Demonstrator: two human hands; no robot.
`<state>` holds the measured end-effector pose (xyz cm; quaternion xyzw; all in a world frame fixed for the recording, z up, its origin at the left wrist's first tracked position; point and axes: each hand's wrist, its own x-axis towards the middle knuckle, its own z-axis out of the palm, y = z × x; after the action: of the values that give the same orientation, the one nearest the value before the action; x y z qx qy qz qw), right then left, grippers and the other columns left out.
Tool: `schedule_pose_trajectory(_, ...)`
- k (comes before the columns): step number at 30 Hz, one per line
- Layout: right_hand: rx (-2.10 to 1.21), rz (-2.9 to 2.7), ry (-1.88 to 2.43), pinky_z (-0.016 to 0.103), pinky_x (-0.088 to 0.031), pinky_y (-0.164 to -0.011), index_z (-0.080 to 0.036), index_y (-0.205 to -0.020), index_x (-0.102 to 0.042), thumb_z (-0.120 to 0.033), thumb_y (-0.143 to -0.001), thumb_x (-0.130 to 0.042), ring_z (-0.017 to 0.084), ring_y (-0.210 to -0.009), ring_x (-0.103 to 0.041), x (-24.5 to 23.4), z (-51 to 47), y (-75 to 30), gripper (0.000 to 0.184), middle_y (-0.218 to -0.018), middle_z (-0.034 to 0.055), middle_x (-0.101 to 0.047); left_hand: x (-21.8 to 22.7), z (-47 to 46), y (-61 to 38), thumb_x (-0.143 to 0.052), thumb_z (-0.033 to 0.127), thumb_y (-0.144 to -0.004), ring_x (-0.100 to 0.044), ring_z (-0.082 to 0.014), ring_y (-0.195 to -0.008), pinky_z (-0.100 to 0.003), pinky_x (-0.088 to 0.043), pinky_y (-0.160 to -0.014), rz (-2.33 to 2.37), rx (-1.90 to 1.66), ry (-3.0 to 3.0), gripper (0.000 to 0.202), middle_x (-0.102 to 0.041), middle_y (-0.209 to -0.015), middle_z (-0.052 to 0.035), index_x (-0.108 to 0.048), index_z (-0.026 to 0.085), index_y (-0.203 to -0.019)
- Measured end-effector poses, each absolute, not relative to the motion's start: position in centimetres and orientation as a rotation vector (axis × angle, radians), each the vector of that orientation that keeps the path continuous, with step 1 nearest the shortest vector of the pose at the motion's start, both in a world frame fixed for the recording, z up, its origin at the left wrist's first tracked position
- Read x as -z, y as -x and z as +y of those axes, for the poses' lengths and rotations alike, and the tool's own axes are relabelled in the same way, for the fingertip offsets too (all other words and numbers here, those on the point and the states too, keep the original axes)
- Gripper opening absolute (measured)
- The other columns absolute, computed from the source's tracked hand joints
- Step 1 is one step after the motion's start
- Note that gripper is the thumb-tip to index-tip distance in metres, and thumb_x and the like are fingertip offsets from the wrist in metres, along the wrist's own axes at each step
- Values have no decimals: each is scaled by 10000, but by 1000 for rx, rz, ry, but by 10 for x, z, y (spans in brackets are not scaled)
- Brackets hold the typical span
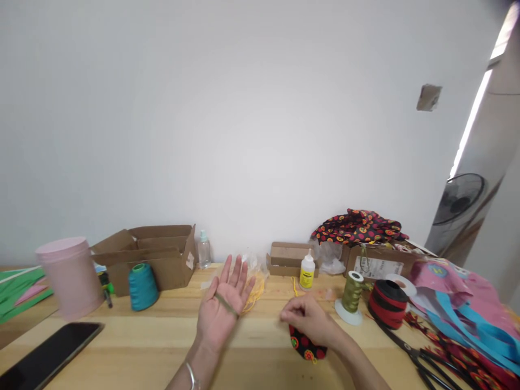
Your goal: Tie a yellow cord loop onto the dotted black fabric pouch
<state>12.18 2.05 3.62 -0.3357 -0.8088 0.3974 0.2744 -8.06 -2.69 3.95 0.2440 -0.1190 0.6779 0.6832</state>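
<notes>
My left hand (222, 311) is raised palm up over the table, its fingers stretched out. A thin olive-green strip (226, 306) lies across that palm. Behind the fingers is a loose bundle of yellow thread (255, 295). To the right, my right hand (311, 319) is closed in a pinch, with the thumb and fingertips together; what they hold, if anything, is too small to make out. Directly beneath it is a small black fabric piece (306, 346) with red, orange and green motifs and a yellow thread end, partly hidden by the hand.
A phone (49, 355), pink canister (71, 279), teal thread cone (143, 287) and cardboard box (162, 260) stand left. A glue bottle (307, 271), olive thread spool (352, 292), red-and-black roll (389, 304), scissors (414, 352) and piled fabric (359, 226) are right.
</notes>
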Motion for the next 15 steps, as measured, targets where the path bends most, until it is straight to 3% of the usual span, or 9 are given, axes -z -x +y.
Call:
schedule_pose_trajectory(5,-817,-2464,967,154,-249,-397,-186,-711,-675,-250,-647,-584,58,-433,-391,-40,11,-120,128,-484,-49,-495,-27,-21,74,-225,388,-857,-272,-211,-1226,-462,-183,-1004,-186,-1554,-492,483,-357,-1322,-49,-155,258,-1317)
schedule_pose_trajectory(9,-280,-2361,1090,176,-316,-470,-220,-901,-633,-93,-660,-479,87,-491,-475,-78,23,-140,313,-553,-36,-573,-17,-15,77,-267,337,-854,-323,-231,-1198,-486,-282,-958,-173,-1624,-407,479,-402,-1288,-85,-173,244,-1315)
schedule_pose_trajectory(11,5,-2262,1200,201,-361,-559,-226,-899,-633,-102,-689,-441,109,-582,-531,-103,36,-155,311,-650,-10,-625,-15,-13,78,-283,305,-853,-345,-237,-1184,-489,-325,-933,-168,-1679,-360,483,-429,-1266,-102,-178,222,-1317)
schedule_pose_trajectory(15,126,-2176,1310,261,-375,-676,-213,-804,-659,-135,-675,-464,181,-780,-551,-149,65,-186,246,-794,40,-647,-15,-12,79,-288,251,-848,-390,-260,-1150,-501,-383,-885,-117,-1738,-282,477,-456,-1239,-130,-200,184,-1313)
